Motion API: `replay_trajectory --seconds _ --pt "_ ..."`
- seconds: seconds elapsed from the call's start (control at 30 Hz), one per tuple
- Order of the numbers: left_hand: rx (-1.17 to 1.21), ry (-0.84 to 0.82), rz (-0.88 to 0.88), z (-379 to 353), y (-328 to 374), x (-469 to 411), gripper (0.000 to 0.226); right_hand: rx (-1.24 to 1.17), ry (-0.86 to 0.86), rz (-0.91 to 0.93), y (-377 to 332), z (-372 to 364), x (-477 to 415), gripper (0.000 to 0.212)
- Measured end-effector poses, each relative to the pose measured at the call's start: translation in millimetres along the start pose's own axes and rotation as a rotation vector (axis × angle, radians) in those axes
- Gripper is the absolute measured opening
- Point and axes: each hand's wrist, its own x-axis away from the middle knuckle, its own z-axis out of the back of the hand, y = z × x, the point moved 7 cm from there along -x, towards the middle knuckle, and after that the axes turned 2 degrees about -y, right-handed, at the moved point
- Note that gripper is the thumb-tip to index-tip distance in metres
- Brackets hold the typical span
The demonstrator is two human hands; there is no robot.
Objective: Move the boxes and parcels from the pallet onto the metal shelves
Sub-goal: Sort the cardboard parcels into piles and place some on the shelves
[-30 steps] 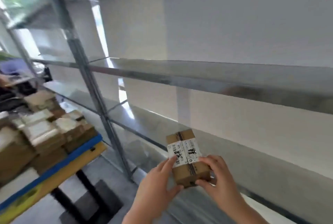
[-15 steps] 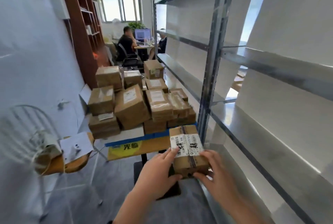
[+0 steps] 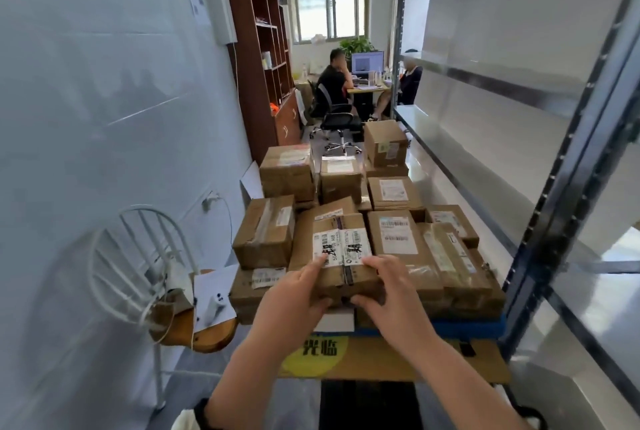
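Between the hands: small brown cardboard parcel (image 3: 341, 253), gripped by left hand (image 3: 294, 294) and right hand (image 3: 389, 291).
Rightward: grey metal shelf (image 3: 450, 152); best carried there level.

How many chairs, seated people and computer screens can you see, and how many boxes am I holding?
Held box: 1
Chairs: 2, white wire chair, black office chair
Seated people: 2, person in black, person opposite
Computer screen: 1
Total: 6
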Motion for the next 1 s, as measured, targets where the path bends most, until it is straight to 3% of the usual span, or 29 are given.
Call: replay_trajectory --seconds 0.23,0.43,0.7,1.0 --pt "-0.042 0.059 0.036 12.5 -54.6 -80.4 0.067 0.140 -0.024 -0.015 4.0 -38.8 -98.8 0.053" --pt "-0.052 -0.043 0.015 1.7 -99.0 -141.4 0.064 0.317 -0.034 -0.100 16.9 -66.7 -151.3 0.055" --pt "-0.049 -0.139 -0.041 -12.6 -126.1 -183.7 0.061 0.487 0.008 -0.122 27.7 -85.9 -184.3 0.050" --pt "0.016 -0.139 -0.143 -10.2 -127.4 -196.5 0.060 0.553 0.047 -0.166 30.7 -90.4 -191.3 0.053"
